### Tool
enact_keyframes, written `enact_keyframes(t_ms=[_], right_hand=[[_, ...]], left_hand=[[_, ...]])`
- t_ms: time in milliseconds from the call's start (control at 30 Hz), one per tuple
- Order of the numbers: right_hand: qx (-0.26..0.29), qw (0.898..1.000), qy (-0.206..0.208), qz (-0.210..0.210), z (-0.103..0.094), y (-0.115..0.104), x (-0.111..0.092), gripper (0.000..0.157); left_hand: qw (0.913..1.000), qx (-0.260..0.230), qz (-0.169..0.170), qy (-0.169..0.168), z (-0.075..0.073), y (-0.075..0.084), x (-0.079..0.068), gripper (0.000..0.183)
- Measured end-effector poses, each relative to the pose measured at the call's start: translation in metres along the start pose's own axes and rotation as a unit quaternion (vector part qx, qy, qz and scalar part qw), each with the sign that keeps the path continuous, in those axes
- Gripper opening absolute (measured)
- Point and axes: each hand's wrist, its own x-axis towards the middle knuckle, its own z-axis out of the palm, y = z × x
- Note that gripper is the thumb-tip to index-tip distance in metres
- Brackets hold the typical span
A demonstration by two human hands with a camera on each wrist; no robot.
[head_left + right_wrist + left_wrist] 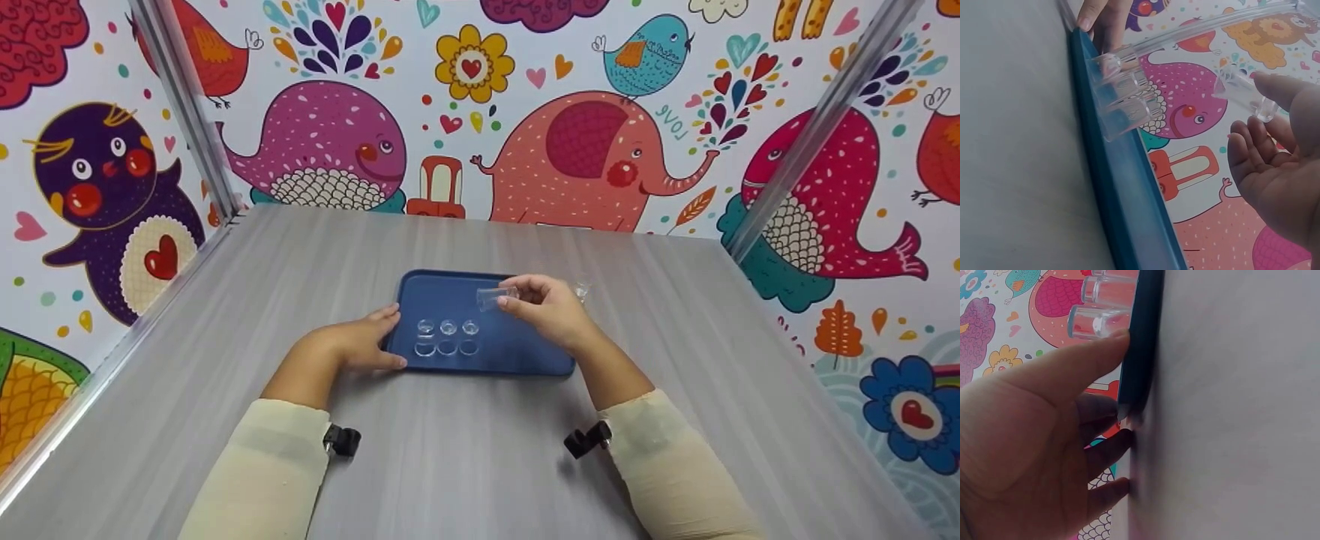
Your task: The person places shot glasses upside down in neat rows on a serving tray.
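A blue tray (517, 351) lies on the table. Three small clear shot glasses (448, 337) stand upside down on it in a row near its left front part, thick bases up. My right hand (551, 307) pinches another clear shot glass (491, 298) by its thick base, between thumb and fingers. That glass is tipped on its side above the tray, its wide mouth pointing left. My left hand (364, 341) spreads along the tray's left edge; its thumb (1103, 354) touches the rim by the front corner, other fingers loosely bent beside the edge.
Another clear glass (583, 291) shows just beyond my right hand, partly hidden by it. The grey table (465, 457) is bounded by printed walls (450, 97) with metal posts (184, 105) at the back corners.
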Motion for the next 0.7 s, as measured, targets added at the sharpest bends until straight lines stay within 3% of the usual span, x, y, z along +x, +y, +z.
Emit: enact_keyframes(t_ms=[333,533,700], right_hand=[[-0.024,1.000,-0.001,-0.004,0.005,0.006,0.001,0.035],[-0.045,0.998,-0.025,0.029,0.011,0.011,0.002,0.039],[-0.080,0.995,-0.051,0.024,0.018,0.026,0.007,0.039]], left_hand=[[1.0000,0.000,-0.004,-0.002,0.001,0.000,0.000,0.098],[1.0000,0.004,-0.002,-0.003,0.000,-0.001,0.002,0.098],[1.0000,0.002,-0.003,-0.004,0.000,-0.001,0.001,0.098]])
